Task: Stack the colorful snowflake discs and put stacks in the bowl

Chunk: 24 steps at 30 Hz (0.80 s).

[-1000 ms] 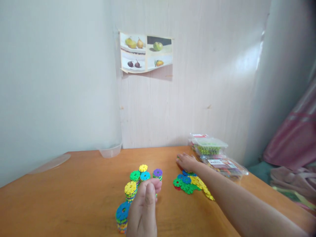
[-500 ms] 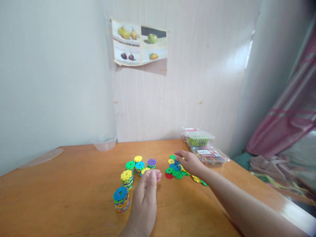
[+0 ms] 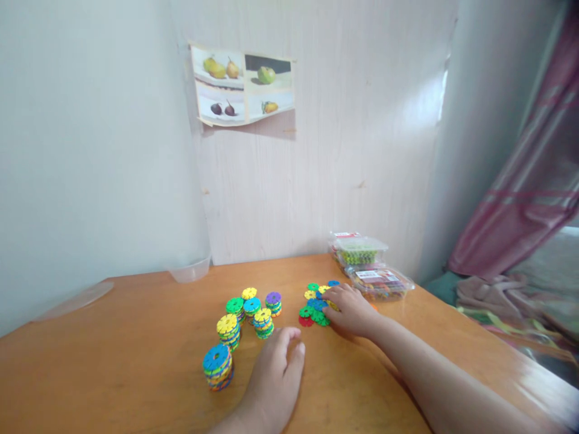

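Right fingers have lowered, loosely spread, onto loose discs.

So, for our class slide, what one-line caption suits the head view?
Right hand at loose discs, left hand near disc stacks, clear boxes farther back on the table.

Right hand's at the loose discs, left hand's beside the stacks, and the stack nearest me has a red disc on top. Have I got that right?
Not quite: the top disc of the nearest stack is blue, not red, as the head view shows. The right hand is at the loose discs and the left hand beside the stacks.
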Tool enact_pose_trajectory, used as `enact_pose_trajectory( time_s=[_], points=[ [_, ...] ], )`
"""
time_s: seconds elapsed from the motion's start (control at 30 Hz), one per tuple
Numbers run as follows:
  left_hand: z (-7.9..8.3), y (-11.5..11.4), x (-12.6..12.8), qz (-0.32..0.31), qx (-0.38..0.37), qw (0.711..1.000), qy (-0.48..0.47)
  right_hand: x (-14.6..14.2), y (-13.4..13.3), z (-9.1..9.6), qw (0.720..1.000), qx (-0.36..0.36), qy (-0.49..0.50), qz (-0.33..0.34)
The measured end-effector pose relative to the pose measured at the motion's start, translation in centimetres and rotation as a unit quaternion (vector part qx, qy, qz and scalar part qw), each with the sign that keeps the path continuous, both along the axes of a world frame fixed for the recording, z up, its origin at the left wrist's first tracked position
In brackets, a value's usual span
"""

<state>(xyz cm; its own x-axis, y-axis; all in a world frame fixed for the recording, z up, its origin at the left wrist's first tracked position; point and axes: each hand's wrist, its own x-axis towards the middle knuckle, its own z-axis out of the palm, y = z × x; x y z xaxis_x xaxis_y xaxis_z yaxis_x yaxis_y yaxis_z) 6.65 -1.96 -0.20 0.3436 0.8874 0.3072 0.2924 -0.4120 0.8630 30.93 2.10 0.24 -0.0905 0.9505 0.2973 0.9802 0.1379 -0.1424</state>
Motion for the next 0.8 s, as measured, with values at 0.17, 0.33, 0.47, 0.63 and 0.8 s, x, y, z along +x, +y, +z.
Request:
enact_pose_trajectory(
  time_s=[0.17,0.33,0.47,0.63,0.8],
  points=[
    [-0.6,0.4,-0.7,-0.070,0.083,0.989,0.102,0.2,0.3,-0.5,1.000,0.007,0.007,-0.010],
    [-0.9,1.1,-1.1,-0.108,0.125,0.976,0.141,0.2,0.5,-0.7,1.000,0.004,0.017,-0.008],
    [-1.2,1.3,-1.2,-0.115,0.122,0.974,0.152,0.1,0.2,-0.1,0.999,0.031,0.031,-0.001],
    [-1.1,1.3,-1.1,-0.110,0.103,0.975,0.162,-1.3,-2.0,1.8,0.993,0.050,0.055,0.090],
    [-1.0,1.2,-1.0,-0.100,0.097,0.979,0.149,-3.6,-4.1,2.4,0.984,-0.005,0.050,0.172]
  ],
)
